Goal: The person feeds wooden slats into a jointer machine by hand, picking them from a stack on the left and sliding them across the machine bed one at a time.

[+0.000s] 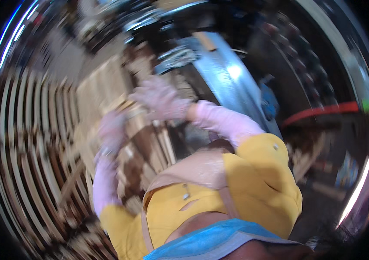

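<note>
Wooden boards [102,82]: seemingly being handled
Left hand [113,128], right hand [160,97]: apart; grips blurred, cannot be told
Next move: steadying probably required

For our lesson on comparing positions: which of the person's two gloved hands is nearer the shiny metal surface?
The right hand: it lies toward the shiny metal surface, while the left hand is farther away, toward the wooden slats.

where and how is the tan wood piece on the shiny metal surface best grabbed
Probably grip the tan wood piece by both long edges near its closer end, the right hand approaching from the person's side: it looks elongated, with that end facing the person.
</note>
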### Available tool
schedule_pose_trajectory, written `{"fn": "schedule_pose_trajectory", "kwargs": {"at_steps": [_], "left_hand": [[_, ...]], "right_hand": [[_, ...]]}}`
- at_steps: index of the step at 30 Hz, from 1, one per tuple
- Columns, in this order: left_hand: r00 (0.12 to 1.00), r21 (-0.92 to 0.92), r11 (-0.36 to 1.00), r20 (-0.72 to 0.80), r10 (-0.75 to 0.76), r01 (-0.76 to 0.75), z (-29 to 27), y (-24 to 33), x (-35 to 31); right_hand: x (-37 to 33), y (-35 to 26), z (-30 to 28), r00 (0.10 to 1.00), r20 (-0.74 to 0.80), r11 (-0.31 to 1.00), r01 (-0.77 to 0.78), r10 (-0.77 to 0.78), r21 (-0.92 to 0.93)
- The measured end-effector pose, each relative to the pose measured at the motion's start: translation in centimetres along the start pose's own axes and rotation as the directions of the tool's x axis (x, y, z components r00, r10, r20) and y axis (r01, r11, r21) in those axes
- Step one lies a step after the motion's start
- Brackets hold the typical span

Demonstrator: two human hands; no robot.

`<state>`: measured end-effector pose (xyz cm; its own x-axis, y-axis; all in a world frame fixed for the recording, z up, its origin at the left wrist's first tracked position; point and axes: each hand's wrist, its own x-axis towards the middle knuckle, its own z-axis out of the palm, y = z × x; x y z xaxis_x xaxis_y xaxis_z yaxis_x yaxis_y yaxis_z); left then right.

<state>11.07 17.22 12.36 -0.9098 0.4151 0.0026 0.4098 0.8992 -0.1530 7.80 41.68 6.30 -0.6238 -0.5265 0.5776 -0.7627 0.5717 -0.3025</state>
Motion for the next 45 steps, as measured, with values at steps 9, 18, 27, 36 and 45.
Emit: {"fn": "schedule_pose_trajectory", "kwargs": {"at_steps": [9,18,27,36,45], "left_hand": [[0.913,-0.219,0.932,-0.231,-0.336,0.287,6.8,7.0,0.0],[0.563,0.055,0.664,0.48,-0.673,0.746,7.9,5.1,-1.6],[0.707,-0.93,0.102,0.194,-0.68,0.354,11.1,0.7,1.8],[0.792,-0.706,0.545,0.037,-0.609,0.452,17.5,2.8,5.3],[0.486,-0.049,0.49,0.252,-0.837,0.87,15.0,-1.7,-8.2]], "right_hand": [[-24.0,3.4,-9.0,0.657,0.047,0.642,-0.715,0.753,-0.276],[-25.8,16.9,-5.1,0.52,-0.265,0.478,-0.853,0.812,-0.209],[-3.6,10.1,3.6,0.718,0.395,0.516,-0.691,0.574,0.507],[-14.5,6.3,-8.6,0.402,0.521,0.193,-0.892,0.753,0.409],[-27.3,12.3,-8.0,0.667,-0.228,0.527,-0.716,0.709,-0.457]]}}
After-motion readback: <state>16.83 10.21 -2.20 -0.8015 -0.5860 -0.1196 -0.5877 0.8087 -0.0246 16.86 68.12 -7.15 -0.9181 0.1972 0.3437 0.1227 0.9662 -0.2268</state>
